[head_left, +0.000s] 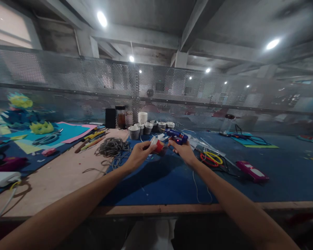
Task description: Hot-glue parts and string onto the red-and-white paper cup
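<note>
My left hand (141, 152) is closed on a small paper cup (159, 147) with a red side and a white rim, tilted above the blue mat (151, 191). Wrapped round a blue glue gun (177, 136) is my right hand (184, 150); the gun's nozzle points left, over the cup. Behind them stand several small grey-wrapped cups (134, 132) and a stack of white cups (143, 117). A loose pile of grey cord (112, 147) lies left of my left hand.
Scissors with yellow and red handles (213, 158) and a magenta device (251, 171) lie to the right. Cutters and pens (94, 139), coloured sheets (74, 131) and a white adapter (3, 178) are on the left. A perforated metal screen (94, 83) stands behind.
</note>
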Motion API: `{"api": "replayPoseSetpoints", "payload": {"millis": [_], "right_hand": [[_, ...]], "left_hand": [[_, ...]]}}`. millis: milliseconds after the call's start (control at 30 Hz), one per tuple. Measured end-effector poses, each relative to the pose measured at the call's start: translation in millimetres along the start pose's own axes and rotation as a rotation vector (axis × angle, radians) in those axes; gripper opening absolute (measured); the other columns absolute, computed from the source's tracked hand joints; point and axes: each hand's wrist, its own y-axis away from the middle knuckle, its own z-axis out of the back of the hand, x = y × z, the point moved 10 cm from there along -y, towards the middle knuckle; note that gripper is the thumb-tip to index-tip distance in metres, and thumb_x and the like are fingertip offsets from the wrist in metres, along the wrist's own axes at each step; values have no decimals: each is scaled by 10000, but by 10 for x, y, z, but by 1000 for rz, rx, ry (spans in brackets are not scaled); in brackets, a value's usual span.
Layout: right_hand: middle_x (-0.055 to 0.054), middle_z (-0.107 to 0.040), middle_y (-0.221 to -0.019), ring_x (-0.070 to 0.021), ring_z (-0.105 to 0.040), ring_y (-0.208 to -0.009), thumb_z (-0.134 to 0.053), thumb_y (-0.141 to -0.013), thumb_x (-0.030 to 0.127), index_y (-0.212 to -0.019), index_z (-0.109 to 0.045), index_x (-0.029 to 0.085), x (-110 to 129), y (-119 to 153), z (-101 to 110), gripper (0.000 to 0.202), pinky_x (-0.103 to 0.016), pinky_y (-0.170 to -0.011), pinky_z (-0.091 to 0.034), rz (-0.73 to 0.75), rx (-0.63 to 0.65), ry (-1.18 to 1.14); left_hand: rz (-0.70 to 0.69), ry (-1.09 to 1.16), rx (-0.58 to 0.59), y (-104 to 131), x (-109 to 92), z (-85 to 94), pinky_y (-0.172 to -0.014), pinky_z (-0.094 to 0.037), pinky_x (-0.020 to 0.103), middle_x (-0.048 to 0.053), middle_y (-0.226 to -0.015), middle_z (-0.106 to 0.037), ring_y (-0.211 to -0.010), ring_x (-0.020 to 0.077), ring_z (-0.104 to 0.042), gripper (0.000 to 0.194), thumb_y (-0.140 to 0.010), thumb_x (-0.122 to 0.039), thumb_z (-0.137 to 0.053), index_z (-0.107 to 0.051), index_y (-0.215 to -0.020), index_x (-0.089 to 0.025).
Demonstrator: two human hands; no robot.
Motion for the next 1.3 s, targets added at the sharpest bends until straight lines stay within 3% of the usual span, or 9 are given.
{"api": "replayPoseSetpoints", "payload": {"millis": [100,200,367,467,600,800,1300], "right_hand": [[-24,-725,-766,-125,-565,-536,-716,-807,510,-903,-714,197,54,24,-53,327,-290,-622,-512,32,41,25],[-15,-705,-714,-172,-654,-668,-727,-801,530,-864,-723,198,35,48,-50,337,-320,-739,-535,15,21,68],[-24,-699,-697,-210,-673,-709,-717,-804,564,-818,-722,194,26,85,-65,370,-347,-734,-529,43,10,202],[-41,-708,-702,-224,-667,-693,-714,-822,532,-777,-718,196,44,107,-128,339,-359,-697,-528,112,53,251],[-43,-703,-691,-245,-657,-670,-702,-841,495,-778,-716,214,45,129,-146,289,-382,-657,-525,164,55,334],[-48,-710,-744,-273,-661,-723,-657,-875,496,-825,-715,233,186,163,-110,273,-436,-727,-535,259,-4,447],[-46,-687,-702,-249,-635,-664,-667,-868,476,-765,-705,229,208,160,-112,271,-404,-686,-523,306,-10,521]], "left_hand": [[-5,31,-41,-29,22,72,-718,-520,281,54,-863,-754,-770,203,-674,395,-816,-503,-726,-758,-961,-137],[14,20,-119,-62,72,202,-683,-509,271,45,-794,-739,-741,202,-668,409,-788,-516,-751,-752,-914,-127],[-14,24,-215,-102,103,374,-708,-518,282,40,-787,-728,-747,199,-671,377,-810,-485,-737,-735,-908,-121],[-42,59,-206,-107,92,381,-774,-529,303,53,-871,-745,-822,210,-685,367,-839,-467,-710,-735,-974,-127],[-84,-17,-237,-86,22,405,-750,-504,286,52,-850,-739,-809,204,-667,333,-854,-436,-695,-749,-941,-119],[-107,-46,-256,-75,-48,409,-714,-483,274,47,-844,-734,-784,193,-646,294,-855,-391,-688,-760,-944,-120],[-102,-80,-268,-63,-48,422,-648,-436,250,18,-753,-691,-709,174,-603,317,-829,-432,-706,-745,-872,-120]]}}
